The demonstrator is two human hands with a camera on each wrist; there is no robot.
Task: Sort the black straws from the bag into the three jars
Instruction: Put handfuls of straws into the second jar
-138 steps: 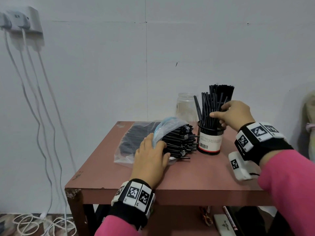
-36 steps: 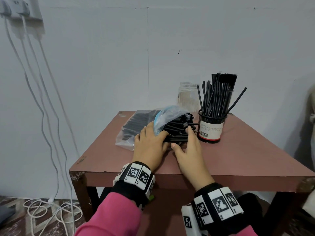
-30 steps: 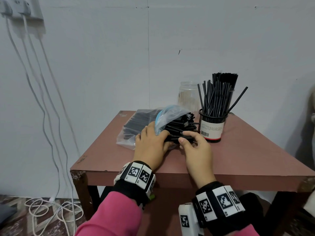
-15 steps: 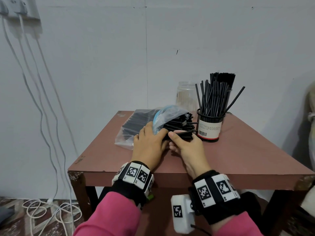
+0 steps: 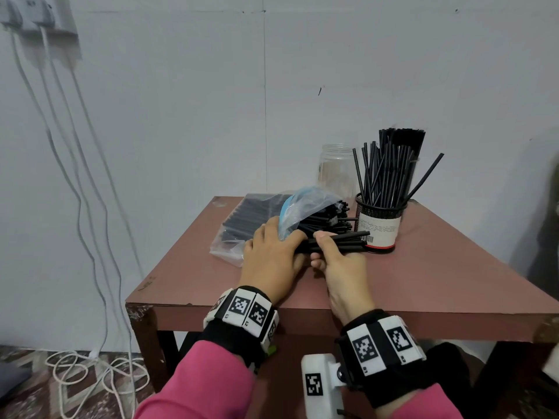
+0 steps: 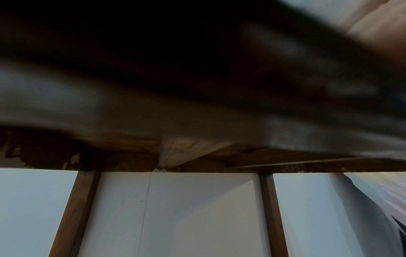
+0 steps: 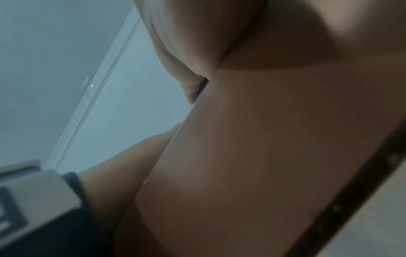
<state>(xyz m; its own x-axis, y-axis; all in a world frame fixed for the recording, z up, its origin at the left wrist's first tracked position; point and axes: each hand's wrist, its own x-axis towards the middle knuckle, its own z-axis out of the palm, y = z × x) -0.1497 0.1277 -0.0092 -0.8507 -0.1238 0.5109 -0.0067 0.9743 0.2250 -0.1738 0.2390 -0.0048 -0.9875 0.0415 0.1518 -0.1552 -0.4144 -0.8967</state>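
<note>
A clear plastic bag (image 5: 242, 219) full of black straws lies on the brown table (image 5: 423, 276), its open mouth facing right. My left hand (image 5: 272, 252) lies flat on the bag near its mouth, pressing it down. My right hand (image 5: 335, 252) grips a small bunch of black straws (image 5: 348, 241) that stick out of the bag's mouth toward the right. A black mesh jar (image 5: 378, 225) with a white label stands just right of the bunch, holding several upright straws. Behind it stand a clear glass jar (image 5: 334, 169) and another container packed with straws (image 5: 402, 140). Both wrist views are blurred.
The table stands against a white wall. White cables (image 5: 75, 176) hang from sockets at the upper left and coil on the floor. The left wrist view shows the table's underside (image 6: 175, 153) and legs.
My right hand left the mesh jar, came down to the bag's mouth and closed round a bunch of straws, drawing them rightward. My left hand has stayed on the bag.
</note>
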